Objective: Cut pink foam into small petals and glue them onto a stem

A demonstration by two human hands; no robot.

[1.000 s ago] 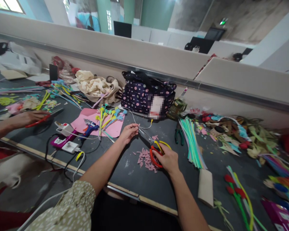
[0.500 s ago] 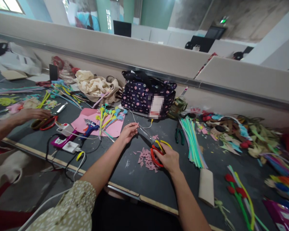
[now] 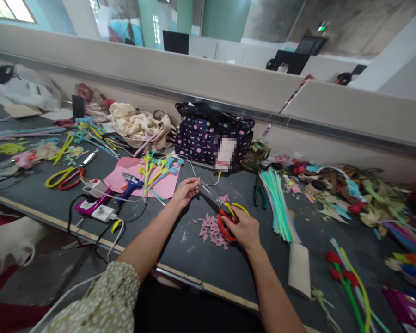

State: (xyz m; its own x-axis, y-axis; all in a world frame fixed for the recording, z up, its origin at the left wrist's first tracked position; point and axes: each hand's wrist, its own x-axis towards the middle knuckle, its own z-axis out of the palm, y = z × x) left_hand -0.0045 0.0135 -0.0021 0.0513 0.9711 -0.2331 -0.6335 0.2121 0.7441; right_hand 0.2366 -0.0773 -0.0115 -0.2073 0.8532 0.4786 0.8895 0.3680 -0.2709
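My right hand (image 3: 245,227) grips a pair of scissors (image 3: 211,194) by its red and yellow handles. The blades point up and left toward my left hand (image 3: 188,191). My left hand is closed in a pinch at the blade tips. What its fingertips hold is too small to make out. Below the blades, a loose heap of small pink cut pieces (image 3: 213,230) lies on the dark table (image 3: 190,263). A few more pink bits lie just beyond the scissors.
Left are a second pair of scissors (image 3: 69,175), a blue glue gun (image 3: 130,187) on pink sheets (image 3: 118,171), and a power strip (image 3: 93,208) with cables. A dotted bag (image 3: 201,138) stands behind. Right are green pliers (image 3: 259,192), pastel stems (image 3: 277,208) and a beige block (image 3: 299,270).
A co-worker's hand that was on the second pair of scissors at the left has gone out of view, leaving the scissors on the table. My own hands have hardly moved.
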